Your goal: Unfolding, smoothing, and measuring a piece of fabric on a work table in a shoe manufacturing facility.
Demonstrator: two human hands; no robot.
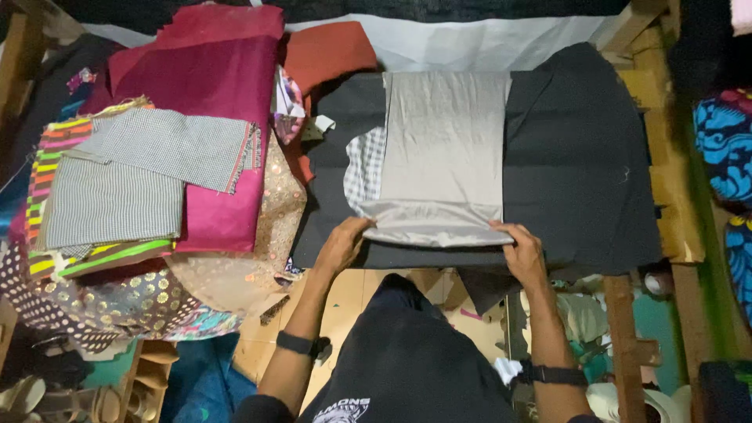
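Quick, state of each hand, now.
Left hand: closed on the near edge of the grey cloth.
Right hand: closed on the same edge.

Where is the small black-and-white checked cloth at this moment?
In the head view, the checked cloth lies on the black fabric, tucked under the left edge of the grey cloth, just beyond the left hand.

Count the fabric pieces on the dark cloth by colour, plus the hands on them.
Grey fabric: 1
Checked fabric: 1
Hands: 2, left hand and right hand, both on the grey piece's near edge
Total: 4
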